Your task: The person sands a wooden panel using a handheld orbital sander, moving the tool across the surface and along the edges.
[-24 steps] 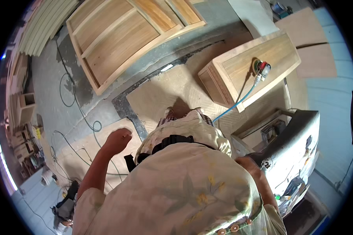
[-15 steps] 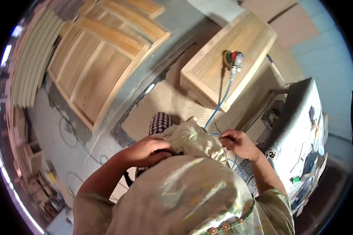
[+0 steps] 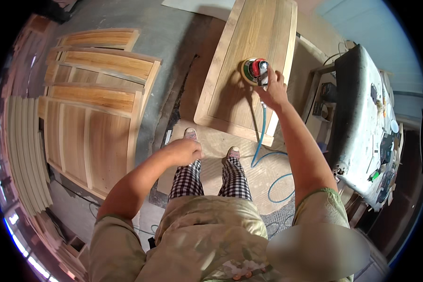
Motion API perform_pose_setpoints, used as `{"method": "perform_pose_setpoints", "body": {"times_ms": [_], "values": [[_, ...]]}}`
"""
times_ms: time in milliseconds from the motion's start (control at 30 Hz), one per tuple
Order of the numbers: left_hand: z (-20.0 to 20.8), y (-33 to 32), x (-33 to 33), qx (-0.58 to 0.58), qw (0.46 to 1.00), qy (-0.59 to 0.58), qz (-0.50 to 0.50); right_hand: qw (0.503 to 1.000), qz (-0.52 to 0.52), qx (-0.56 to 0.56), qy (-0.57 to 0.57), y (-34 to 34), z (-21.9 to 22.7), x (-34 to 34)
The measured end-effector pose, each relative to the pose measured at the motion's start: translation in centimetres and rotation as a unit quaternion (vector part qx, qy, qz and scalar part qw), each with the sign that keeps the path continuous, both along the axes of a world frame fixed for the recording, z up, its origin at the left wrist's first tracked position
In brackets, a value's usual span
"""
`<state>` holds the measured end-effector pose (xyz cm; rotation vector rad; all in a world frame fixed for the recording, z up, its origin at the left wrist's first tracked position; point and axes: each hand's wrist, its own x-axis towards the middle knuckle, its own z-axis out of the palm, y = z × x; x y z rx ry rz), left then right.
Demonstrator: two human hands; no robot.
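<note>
An air sander (image 3: pixel 254 70) with a round pad, a red-and-dark body and a blue hose rests on a wooden panel piece (image 3: pixel 249 30). My right hand (image 3: pixel 273 90) is at the sander's near right side, thumb and fingers around its rear end. My left hand (image 3: pixel 189 151) hangs over the floor in front of my legs, its fingers curled in and nothing visible in them. The blue hose (image 3: pixel 263 124) drops from the sander over the panel piece's near edge.
Several framed wooden panels (image 3: pixel 109 136) lie at the left beside a stack of pale boards (image 3: pixel 26 155). A covered bench (image 3: pixel 357 113) with small tools stands at the right. The hose loops (image 3: pixel 279 188) across the floor near my checked trousers (image 3: pixel 235 181).
My right hand has left my shirt and reached forward to the sander. My left hand has also come away from the shirt and moved forward. The view has shifted, showing my feet.
</note>
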<state>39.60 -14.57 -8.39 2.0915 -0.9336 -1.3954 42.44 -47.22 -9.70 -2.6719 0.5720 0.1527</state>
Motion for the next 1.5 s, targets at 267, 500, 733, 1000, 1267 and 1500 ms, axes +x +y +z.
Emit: {"method": "perform_pose_setpoints", "body": {"times_ms": [267,500,733,1000,1267,1500], "values": [[-10.9,-5.3,9.7,0.08,0.969,-0.128,0.197,0.998,-0.021,-0.013,-0.059,-2.1,-5.8,5.2],[-14.4,-5.3,9.7,0.054,0.962,-0.001,0.267,0.997,0.059,0.036,0.02,8.2,-5.9,-3.5],[-13.1,-6.1,9.7,0.028,0.957,-0.013,0.287,0.998,-0.058,0.031,0.007,7.5,-4.3,-10.8],[-16.5,-5.0,10.0,-0.014,0.952,-0.02,0.306,0.999,0.028,0.039,0.019,11.7,-5.1,-7.9],[-15.3,-6.0,9.8,-0.015,0.963,0.038,0.266,0.997,-0.072,0.029,-0.01,8.2,-7.1,-3.9],[-13.8,-6.6,9.5,0.01,0.96,0.07,0.272,0.998,-0.067,0.006,0.005,5.1,-4.8,1.6]]}}
